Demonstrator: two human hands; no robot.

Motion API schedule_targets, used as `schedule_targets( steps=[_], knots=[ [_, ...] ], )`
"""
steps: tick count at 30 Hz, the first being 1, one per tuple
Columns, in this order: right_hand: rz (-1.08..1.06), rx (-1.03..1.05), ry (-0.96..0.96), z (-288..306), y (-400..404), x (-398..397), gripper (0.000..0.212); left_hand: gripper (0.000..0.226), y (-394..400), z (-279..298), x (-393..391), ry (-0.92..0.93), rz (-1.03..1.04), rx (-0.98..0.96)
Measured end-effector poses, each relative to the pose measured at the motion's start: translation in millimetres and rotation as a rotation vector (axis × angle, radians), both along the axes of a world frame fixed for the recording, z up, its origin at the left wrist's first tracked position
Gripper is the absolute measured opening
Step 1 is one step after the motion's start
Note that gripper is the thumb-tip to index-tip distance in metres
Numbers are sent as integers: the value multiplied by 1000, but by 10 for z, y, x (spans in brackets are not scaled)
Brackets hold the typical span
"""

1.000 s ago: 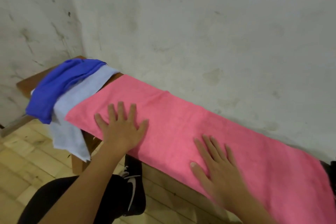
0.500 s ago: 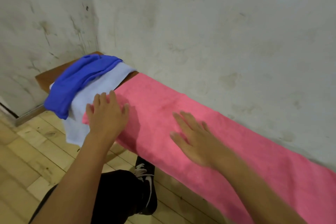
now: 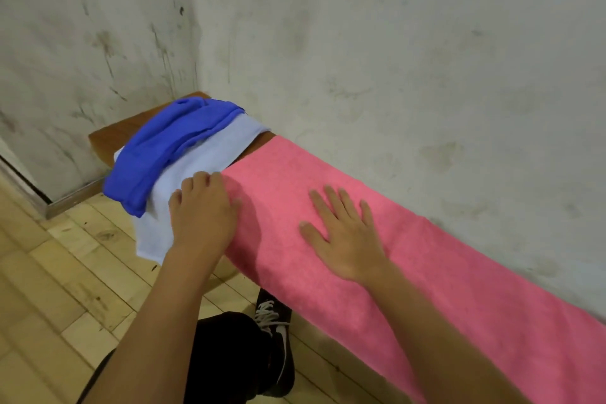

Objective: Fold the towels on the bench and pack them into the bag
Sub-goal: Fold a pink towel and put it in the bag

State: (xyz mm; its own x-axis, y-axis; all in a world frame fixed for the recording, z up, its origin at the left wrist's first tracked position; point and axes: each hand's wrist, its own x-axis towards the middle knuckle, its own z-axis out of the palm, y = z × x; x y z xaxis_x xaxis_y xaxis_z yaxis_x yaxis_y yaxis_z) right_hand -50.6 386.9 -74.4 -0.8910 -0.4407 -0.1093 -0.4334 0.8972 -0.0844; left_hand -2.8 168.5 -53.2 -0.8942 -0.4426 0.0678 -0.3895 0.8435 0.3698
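Note:
A long pink towel (image 3: 410, 266) lies spread along the wooden bench (image 3: 111, 136) and hangs over its front edge. My left hand (image 3: 203, 210) sits at the towel's left end, with the fingers curled down over that edge; the fingertips are hidden. My right hand (image 3: 344, 233) lies flat on the pink towel with fingers spread. A crumpled dark blue towel (image 3: 164, 151) rests on a pale blue towel (image 3: 210, 157) at the bench's far left end. No bag is in view.
The bench runs along a stained white wall (image 3: 393, 59) into a corner. Below is a wooden floor (image 3: 59, 289). My leg in black trousers and a black shoe (image 3: 275, 338) stand in front of the bench.
Both hands have slid left along the pink towel. My left hand has reached the towel's left end and its fingers have curled over the edge.

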Motion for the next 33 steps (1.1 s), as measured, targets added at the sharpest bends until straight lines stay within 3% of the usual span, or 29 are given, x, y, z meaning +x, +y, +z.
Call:
schedule_targets(
  steps=[4,8,13,18,22,26,29,33],
  knots=[
    [19,25,6,129,-41,-83,67,35,-131,-1,-29,-27,156,34],
    [73,124,123,448,-251,-337,52,27,-194,-82,-76,16,166,95],
    [179,-13,-25,442,-515,-442,44,14,-215,-78,-104,112,120,154],
    [218,1,-31,354,-619,-595,60,24,-196,-152,-54,280,156,391],
    [233,45,105,431,-765,-727,72,29,-223,-74,-85,356,114,339],
    [230,-7,168,476,-931,-837,75,35,-218,20,-89,432,-65,368],
    [171,31,73,479,-1036,-853,62,30,-149,130,-68,496,-146,544],
    [135,-52,107,469,-1040,-883,27,27,-68,170,-35,497,-275,751]
  ],
)
